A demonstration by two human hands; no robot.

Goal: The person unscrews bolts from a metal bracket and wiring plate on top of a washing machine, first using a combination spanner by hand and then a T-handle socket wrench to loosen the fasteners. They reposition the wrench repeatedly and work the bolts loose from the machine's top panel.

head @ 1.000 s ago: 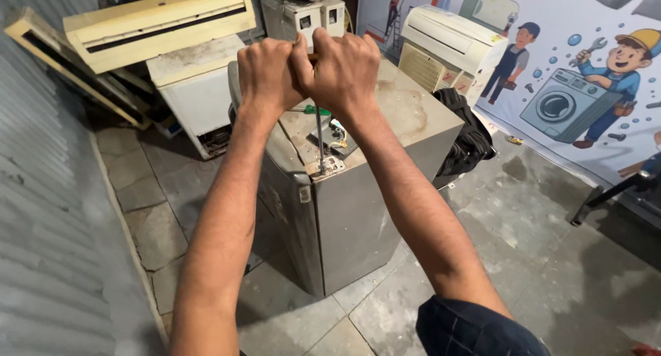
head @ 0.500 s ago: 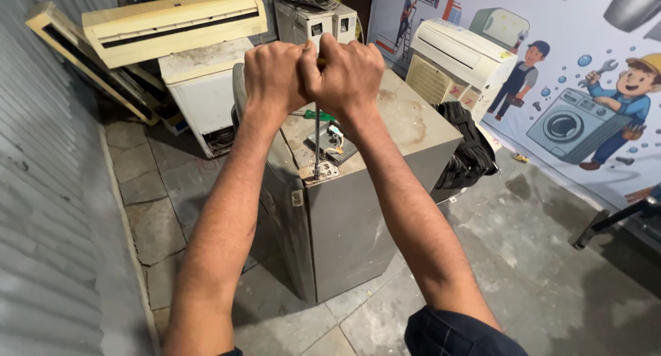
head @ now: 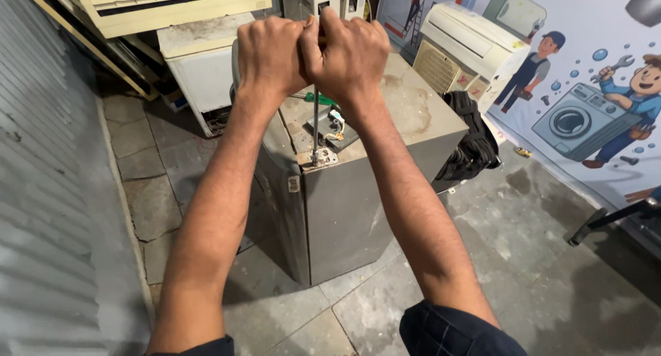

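- The long screwdriver point(head: 316, 125) stands upright, its thin shaft running down to the near corner of the grey metal cabinet point(head: 358, 191); its handle is buried in my fists.
- On the cabinet top lie a green-handled tool point(head: 318, 98) and a small wired part point(head: 335, 120).
- Old air-conditioner units point(head: 172, 1) crowd behind; a black bag point(head: 471, 146) sits to the right.
- My left hand point(head: 268, 53) and right hand point(head: 348, 53) are clenched tight together around the handle.
- The tip's seat is probably a screw; too small to tell.
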